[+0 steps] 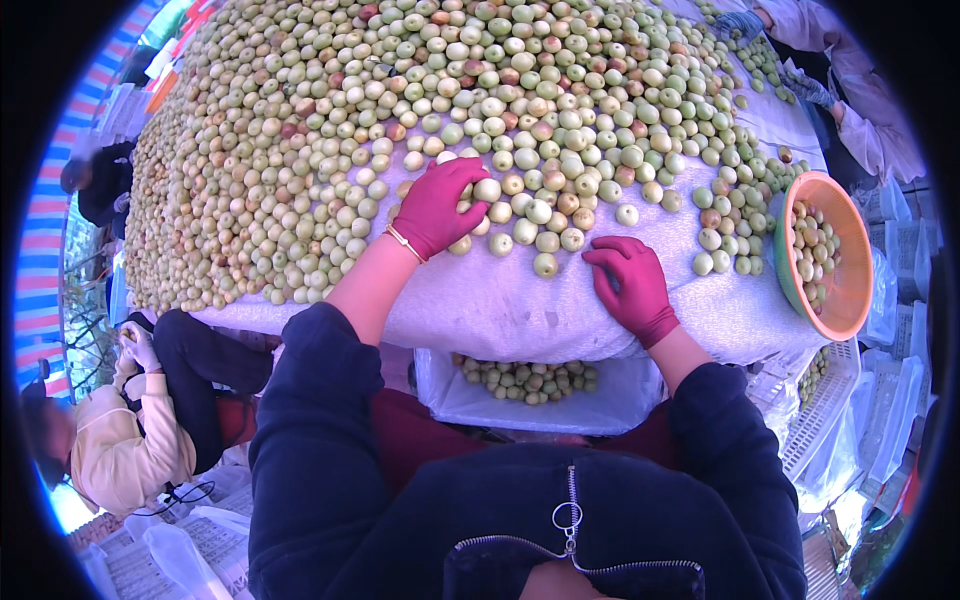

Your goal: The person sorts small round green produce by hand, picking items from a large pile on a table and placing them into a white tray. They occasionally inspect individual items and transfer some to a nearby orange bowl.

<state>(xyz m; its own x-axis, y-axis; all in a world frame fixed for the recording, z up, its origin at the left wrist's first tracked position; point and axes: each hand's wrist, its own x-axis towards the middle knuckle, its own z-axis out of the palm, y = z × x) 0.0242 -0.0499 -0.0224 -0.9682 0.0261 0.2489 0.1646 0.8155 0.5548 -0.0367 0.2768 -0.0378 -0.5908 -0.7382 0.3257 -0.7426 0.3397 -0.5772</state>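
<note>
My left hand, in a magenta glove, is curled over the pile, its fingers round a pale green round fruit. My right hand, gloved alike, rests on the silvery table cover near its front edge, fingers loosely bent and apart, holding nothing. Loose green and reddish fruit lies heaped beyond both hands. Below the edge, in front of my body, a white plastic-lined container holds more of the fruit.
An orange-green basin of fruit stands at the right above white slatted crates. A person in a beige top sits at the lower left, another dark-clad person is at the far left. Gloved co-workers' hands reach in at the upper right.
</note>
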